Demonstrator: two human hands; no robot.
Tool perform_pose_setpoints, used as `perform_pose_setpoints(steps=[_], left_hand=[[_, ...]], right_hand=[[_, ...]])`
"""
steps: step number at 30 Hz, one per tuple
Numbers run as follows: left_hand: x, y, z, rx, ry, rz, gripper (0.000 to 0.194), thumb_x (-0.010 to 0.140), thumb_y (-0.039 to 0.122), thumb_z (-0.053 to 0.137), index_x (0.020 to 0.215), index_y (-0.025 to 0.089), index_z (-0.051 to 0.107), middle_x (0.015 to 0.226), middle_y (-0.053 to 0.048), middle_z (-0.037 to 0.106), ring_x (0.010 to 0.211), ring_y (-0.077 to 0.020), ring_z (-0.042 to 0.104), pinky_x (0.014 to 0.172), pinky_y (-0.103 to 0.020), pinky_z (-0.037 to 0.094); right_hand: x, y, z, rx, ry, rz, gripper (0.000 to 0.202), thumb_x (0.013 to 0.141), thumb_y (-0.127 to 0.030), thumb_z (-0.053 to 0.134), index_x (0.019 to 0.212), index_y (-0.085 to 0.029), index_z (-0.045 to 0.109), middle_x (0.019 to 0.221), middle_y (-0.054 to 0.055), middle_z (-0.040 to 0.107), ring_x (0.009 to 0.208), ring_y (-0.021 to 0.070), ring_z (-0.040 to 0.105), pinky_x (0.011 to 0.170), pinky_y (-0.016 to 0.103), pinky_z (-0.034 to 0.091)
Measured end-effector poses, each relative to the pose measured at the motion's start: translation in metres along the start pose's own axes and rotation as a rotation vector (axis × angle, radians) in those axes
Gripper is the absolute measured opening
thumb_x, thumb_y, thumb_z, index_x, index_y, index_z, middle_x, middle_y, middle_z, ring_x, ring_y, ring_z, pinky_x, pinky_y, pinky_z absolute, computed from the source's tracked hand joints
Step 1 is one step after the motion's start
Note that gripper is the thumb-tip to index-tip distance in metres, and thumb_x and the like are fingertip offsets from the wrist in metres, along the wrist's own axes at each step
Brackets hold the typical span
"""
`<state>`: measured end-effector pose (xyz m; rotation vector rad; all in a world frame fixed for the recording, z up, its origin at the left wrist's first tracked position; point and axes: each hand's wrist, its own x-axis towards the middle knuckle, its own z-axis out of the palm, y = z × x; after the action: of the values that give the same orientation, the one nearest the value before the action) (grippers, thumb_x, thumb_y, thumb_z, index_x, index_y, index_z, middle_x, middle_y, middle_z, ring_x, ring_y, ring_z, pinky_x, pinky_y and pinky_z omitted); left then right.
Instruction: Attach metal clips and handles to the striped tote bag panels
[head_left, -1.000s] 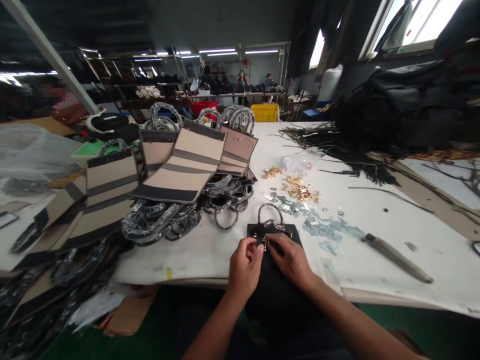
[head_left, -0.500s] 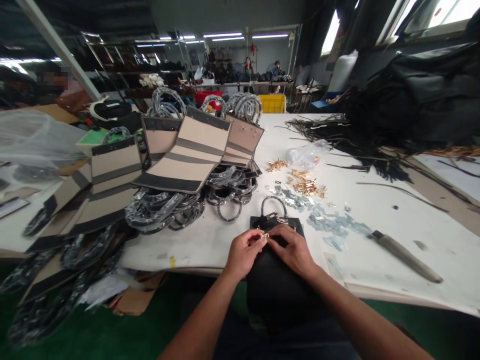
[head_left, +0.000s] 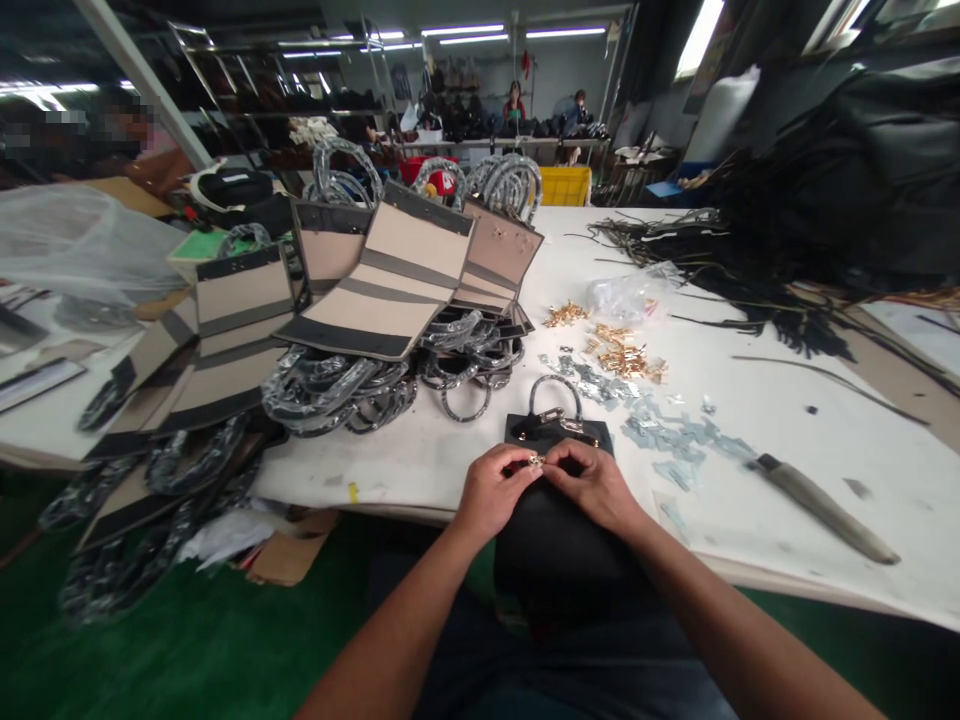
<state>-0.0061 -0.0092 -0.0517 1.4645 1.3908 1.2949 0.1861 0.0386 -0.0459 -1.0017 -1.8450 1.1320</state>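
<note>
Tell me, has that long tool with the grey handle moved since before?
No: the tool lies in the same spot on the white table, its dark end near the silvery pieces; only the whole view has shifted.

Dim — bright window (head_left: 700,38) (upper right)

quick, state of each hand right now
Left hand: closed, thumb and fingers pinching a small gold-coloured metal piece.
Right hand: closed, fingertips pinched at the same piece from the other side.
</note>
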Motion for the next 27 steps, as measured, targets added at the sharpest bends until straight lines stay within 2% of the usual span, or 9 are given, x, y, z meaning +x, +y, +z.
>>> perform_pose_setpoints(steps=[5, 9, 16, 27], left_hand=[[0.0005, 0.0047, -0.0049, -0.008, -0.071, -0.077, 0.019, 0.087, 0.032, 0.075, 0.101, 0.021, 0.080, 0.101, -0.005, 0.079, 0.088, -0.0187, 0.072, 0.083, -0.028, 0.056], [0.0013, 0.0014, -0.0083, -0.040, -0.111, -0.128, 0.024, 0.087, 0.037, 0.075, 0.104, 0.020, 0.080, 0.099, -0.006, 0.079, 0.088, -0.0200, 0.072, 0.081, -0.028, 0.057], [0.0018, -0.0023, -0.0059, -0.031, -0.067, -0.138, 0.027, 0.084, 0.040, 0.078, 0.103, 0.021, 0.081, 0.098, -0.006, 0.079, 0.087, -0.0199, 0.072, 0.081, -0.029, 0.056], [0.0022, 0.0031, -0.0051, -0.005, -0.082, -0.117, 0.025, 0.087, 0.038, 0.074, 0.103, 0.020, 0.080, 0.099, -0.006, 0.079, 0.086, -0.0198, 0.072, 0.082, -0.029, 0.057]], right_hand=[[-0.0017, -0.0019, -0.0032, 0.042, -0.068, -0.074, 0.022, 0.095, -0.040, 0.069, 0.085, -0.021, 0.070, 0.083, 0.003, 0.070, 0.078, 0.0192, 0.065, 0.075, 0.031, 0.052], [-0.0029, -0.0001, -0.0011, 0.035, -0.050, -0.152, 0.020, 0.097, -0.040, 0.068, 0.089, -0.022, 0.072, 0.086, 0.005, 0.072, 0.079, 0.0201, 0.067, 0.077, 0.033, 0.054], [-0.0007, -0.0013, -0.0017, 0.042, -0.063, 0.002, 0.021, 0.094, -0.041, 0.073, 0.089, -0.021, 0.074, 0.083, 0.002, 0.074, 0.077, 0.0192, 0.068, 0.074, 0.030, 0.053], [-0.0007, 0.0002, -0.0034, 0.092, -0.107, -0.115, 0.024, 0.100, -0.042, 0.066, 0.089, -0.021, 0.073, 0.084, 0.004, 0.072, 0.079, 0.0193, 0.067, 0.078, 0.032, 0.054]])
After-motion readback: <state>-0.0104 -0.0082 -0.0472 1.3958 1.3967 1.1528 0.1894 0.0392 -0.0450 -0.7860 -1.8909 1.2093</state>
